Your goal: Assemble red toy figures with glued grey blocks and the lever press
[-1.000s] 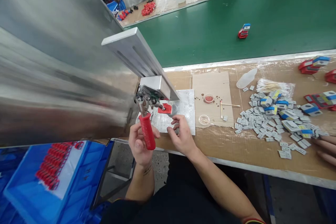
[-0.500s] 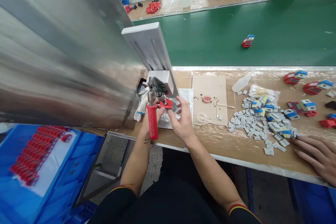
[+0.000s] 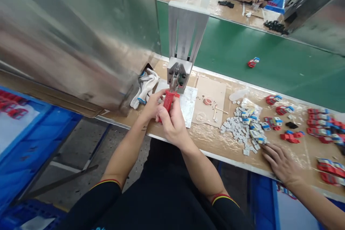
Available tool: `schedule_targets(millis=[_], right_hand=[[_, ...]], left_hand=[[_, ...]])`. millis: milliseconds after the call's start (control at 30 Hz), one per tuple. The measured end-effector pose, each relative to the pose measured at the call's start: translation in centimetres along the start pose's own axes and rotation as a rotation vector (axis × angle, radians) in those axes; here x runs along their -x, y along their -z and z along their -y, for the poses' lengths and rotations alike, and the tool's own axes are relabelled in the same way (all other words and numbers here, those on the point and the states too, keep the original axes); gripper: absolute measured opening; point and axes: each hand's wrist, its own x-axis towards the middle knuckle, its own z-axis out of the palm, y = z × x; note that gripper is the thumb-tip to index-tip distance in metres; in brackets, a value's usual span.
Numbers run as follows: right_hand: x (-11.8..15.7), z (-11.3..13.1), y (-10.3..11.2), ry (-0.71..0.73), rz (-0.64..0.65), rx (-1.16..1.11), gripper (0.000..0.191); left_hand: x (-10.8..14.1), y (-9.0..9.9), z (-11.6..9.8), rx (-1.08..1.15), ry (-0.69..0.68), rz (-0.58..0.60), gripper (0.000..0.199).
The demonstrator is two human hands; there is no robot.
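Note:
A metal toggle clamp [image 3: 175, 78] is mounted on an upright slotted bracket [image 3: 185, 30], its red handle [image 3: 168, 101] pointing down towards me. My right hand [image 3: 175, 124] is closed round the lower handle, thumb on its front. On the left side, my left hand [image 3: 153, 107] has its fingers curled in behind the handle, at a red plastic part [image 3: 177, 95] under the clamp. Only a small edge of that part shows, and the left fingertips are mostly hidden. Beneath lies a pale metal plate [image 3: 190, 106].
White gloves [image 3: 147, 88] lie left of the bracket, beside a large metal panel [image 3: 81, 32]. To the right are cardboard [image 3: 212, 91] with cotton swabs, a heap of small grey pieces [image 3: 237, 125] and a co-worker's hand [image 3: 283, 161]. A green conveyor belt [image 3: 229, 43] carries one red-and-blue toy.
My right hand has moved from beside the red part onto the clamp handle and closed round it. My left hand stays near the part. The view has shifted, and the co-worker's arm shows more.

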Motion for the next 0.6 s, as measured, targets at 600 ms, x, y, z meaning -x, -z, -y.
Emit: schedule_targets(millis=[600], right_hand=[[5.3,0.0,4.3,0.187,-0.314,0.437,0.023]], left_hand=[[4.6,0.4,-1.3,-0.038,-0.115,-0.329,0.049]])
